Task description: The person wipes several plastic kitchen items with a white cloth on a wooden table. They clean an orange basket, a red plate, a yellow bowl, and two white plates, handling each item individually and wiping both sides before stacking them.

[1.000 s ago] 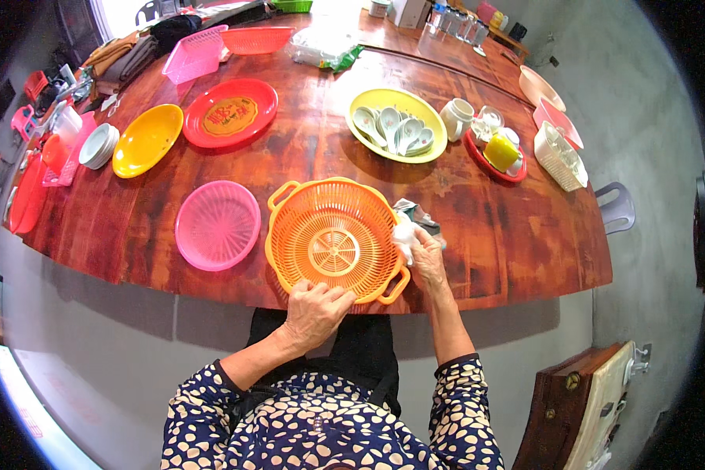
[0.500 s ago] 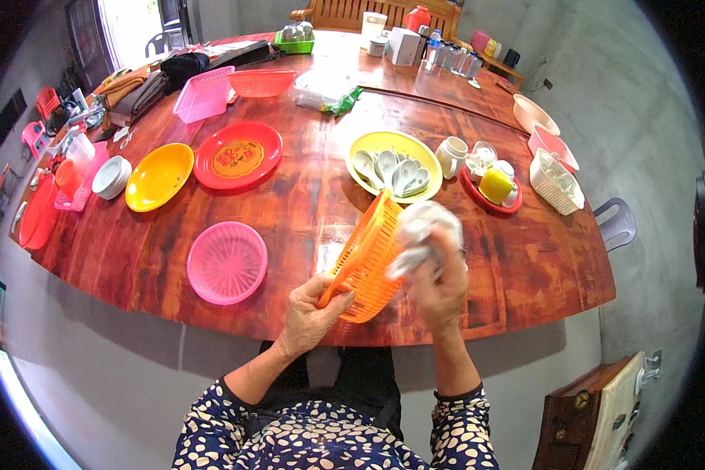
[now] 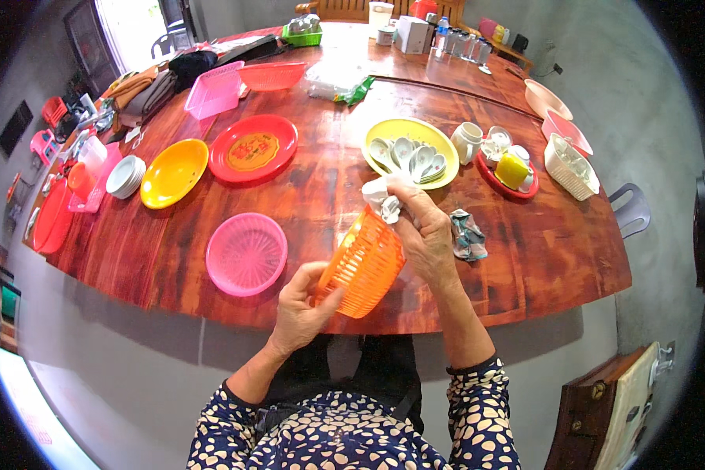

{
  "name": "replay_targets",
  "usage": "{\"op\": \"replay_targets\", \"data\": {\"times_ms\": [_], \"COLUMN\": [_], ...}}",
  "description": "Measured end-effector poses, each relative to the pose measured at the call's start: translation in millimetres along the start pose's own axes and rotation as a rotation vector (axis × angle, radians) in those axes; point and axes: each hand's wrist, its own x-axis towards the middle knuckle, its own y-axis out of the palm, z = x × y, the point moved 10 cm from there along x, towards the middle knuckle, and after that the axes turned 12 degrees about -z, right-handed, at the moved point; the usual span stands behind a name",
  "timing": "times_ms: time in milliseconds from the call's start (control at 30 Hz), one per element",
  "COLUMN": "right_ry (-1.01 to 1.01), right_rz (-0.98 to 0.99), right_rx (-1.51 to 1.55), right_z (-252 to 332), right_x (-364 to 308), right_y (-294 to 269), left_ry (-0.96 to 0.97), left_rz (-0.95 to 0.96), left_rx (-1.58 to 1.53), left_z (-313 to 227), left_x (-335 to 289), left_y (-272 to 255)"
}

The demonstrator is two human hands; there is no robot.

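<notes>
My left hand grips the near left rim of an orange slotted plastic basket, which I hold tilted above the table's front edge. My right hand is closed on a crumpled white cloth at the basket's far rim. Just beyond, a yellow plate carries several white spoons. A pink ribbed basket rests on the table to the left. To the right of my right hand lies a crumpled grey-blue patterned cloth.
The wooden table also bears a red plate, an orange-yellow bowl, stacked white bowls and a pink rectangular basket. On the right stand a white mug, a red tray of cups and a cream basket.
My right hand has moved from the basket's right side to its far rim with the white cloth. The basket has turned, and the patterned cloth now shows on the table. The whole view has shifted slightly.
</notes>
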Motion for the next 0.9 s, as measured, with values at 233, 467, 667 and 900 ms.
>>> {"op": "replay_targets", "data": {"times_ms": [233,467,667,900], "right_ry": [-0.509,-0.56,-0.352,-0.691], "right_rz": [0.079,0.046,-0.073,0.084], "right_rx": [-0.35,-0.352,-0.319,-0.469], "right_z": [75.5,90.7,67.3,100.4], "right_x": [-67.6,-57.3,-27.4,-68.8], "right_y": [37.6,45.8,30.0,50.2], "left_ry": [-0.028,0.044,0.034,0.088], "left_rz": [-0.146,-0.195,-0.217,-0.229], "left_rx": [0.142,0.174,0.134,0.164], "left_z": [-6.3,-7.4,-5.0,-3.3], "left_x": [3.7,-7.7,-13.2,-14.0], "left_y": [-16.1,-28.9,-28.7,-26.8]}}
